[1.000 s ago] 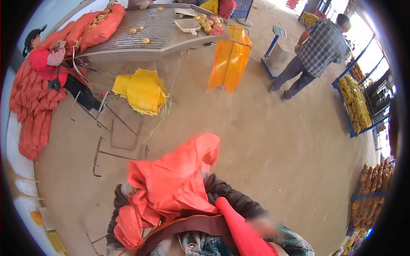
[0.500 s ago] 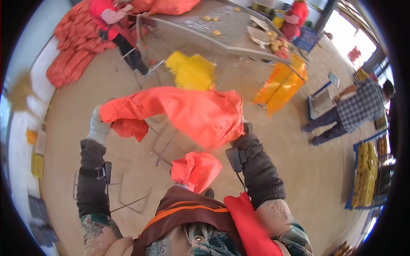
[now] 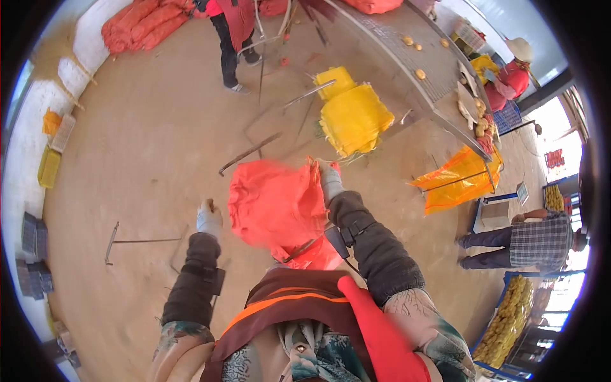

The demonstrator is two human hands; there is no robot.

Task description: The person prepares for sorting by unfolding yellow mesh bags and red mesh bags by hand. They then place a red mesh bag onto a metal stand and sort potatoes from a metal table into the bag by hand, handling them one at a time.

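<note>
A red-orange woven sack hangs in front of my body, its mouth edge on the right side. My right hand, in a pale glove, is closed on that edge; its fingertips are partly hidden by the fabric. To the left of the sack is my left hand, also gloved and apart from the fabric. Its fingers look curled in, with nothing visible in them. Below, more red-orange fabric lies against a metal bar of a stand near my apron.
Thin metal stands are on the floor ahead and left. Yellow sacks lie beyond my right hand. A sorting table with potatoes and an orange bag are at right. Three people stand around; one is by a scale.
My left hand has let go of the sack and dropped lower. The sack, previously stretched between both hands, now hangs from my right hand. My view has turned left.
</note>
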